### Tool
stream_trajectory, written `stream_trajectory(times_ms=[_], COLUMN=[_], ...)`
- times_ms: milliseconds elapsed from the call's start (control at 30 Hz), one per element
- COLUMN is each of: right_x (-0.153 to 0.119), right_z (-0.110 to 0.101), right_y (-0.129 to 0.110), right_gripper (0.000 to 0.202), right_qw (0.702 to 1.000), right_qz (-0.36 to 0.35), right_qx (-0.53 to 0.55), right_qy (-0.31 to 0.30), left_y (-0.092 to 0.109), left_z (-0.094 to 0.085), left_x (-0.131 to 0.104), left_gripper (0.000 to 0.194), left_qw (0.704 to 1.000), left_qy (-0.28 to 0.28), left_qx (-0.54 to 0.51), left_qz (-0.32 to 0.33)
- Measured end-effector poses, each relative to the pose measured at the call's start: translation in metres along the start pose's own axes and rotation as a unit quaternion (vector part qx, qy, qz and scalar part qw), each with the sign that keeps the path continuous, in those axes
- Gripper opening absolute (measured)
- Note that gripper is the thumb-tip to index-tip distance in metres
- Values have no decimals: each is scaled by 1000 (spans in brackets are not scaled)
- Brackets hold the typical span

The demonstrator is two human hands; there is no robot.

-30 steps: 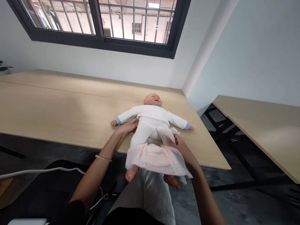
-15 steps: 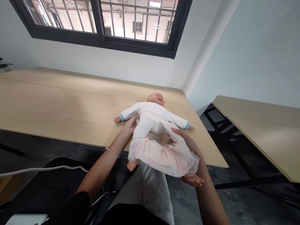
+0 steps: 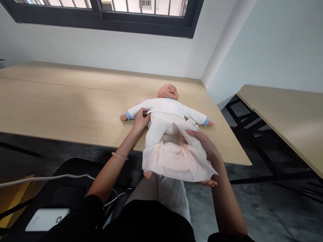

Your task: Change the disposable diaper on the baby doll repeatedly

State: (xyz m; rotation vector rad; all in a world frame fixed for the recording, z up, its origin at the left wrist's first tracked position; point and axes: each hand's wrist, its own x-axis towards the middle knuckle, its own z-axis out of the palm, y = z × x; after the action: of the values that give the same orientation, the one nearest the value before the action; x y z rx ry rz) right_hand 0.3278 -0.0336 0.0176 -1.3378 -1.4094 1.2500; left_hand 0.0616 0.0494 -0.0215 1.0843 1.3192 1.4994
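Observation:
A baby doll (image 3: 168, 92) lies face up on the wooden table, arms spread, in a white top (image 3: 166, 106) with blue cuffs. Its legs hang over the table's front edge, feet toward me. An unfastened diaper (image 3: 174, 161) spreads over the legs, its pinkish inner side showing. At the doll's waist on the left, my left hand (image 3: 141, 120) has its fingers closed in a pinch at the diaper's edge; the fingertips are partly hidden. My right hand (image 3: 203, 139) grips the diaper by the doll's right-side thigh, thumb underneath out of sight.
The light wooden table (image 3: 63, 104) runs along the wall below a barred window (image 3: 141, 20). A second table (image 3: 290, 114) stands to the right across a gap. At lower left are a black chair (image 3: 73, 171), a white cable (image 3: 45, 177) and a white device (image 3: 47, 219).
My left hand has shifted up along the doll's waist and its fingers have bent in. My right hand keeps its hold on the diaper, which hangs flatter. The view has tilted down.

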Motion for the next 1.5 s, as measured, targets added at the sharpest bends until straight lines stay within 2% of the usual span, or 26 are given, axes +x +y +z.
stream_trajectory(times_ms=[100,200,333,467,667,767,900,1100,1300,1400,1500], right_x=[4,3,1,-1,2,2,-3,-8,-7,-8,-9], right_z=[2,4,7,7,-1,-3,1,7,7,6,5], right_y=[7,10,10,11,13,13,13,11,11,11,12], right_gripper=[42,40,42,47,53,55,56,56,56,59,60], right_qw=[996,997,998,998,995,995,991,990,992,991,989], right_qz=[67,68,40,30,16,22,8,10,14,3,6], right_qx=[35,-1,-20,-56,-93,-100,-132,-141,-125,-134,-145], right_qy=[-45,-29,-42,-30,-37,-18,14,26,17,14,21], left_y=[6,12,13,9,5,4,7,26,34,28,22], left_z=[-16,-27,-25,-17,-15,-16,-24,-43,-44,-44,-52], left_x=[1,4,7,8,9,9,7,-1,-2,-3,-5], left_gripper=[21,20,16,22,25,25,21,22,22,24,28], left_qw=[988,954,921,914,920,923,927,950,975,979,985], left_qy=[-63,-118,-161,-161,-177,-189,-165,-157,-169,-178,-155], left_qx=[137,269,350,366,334,310,308,270,125,35,44], left_qz=[30,57,57,64,104,125,137,22,-67,-89,-65])
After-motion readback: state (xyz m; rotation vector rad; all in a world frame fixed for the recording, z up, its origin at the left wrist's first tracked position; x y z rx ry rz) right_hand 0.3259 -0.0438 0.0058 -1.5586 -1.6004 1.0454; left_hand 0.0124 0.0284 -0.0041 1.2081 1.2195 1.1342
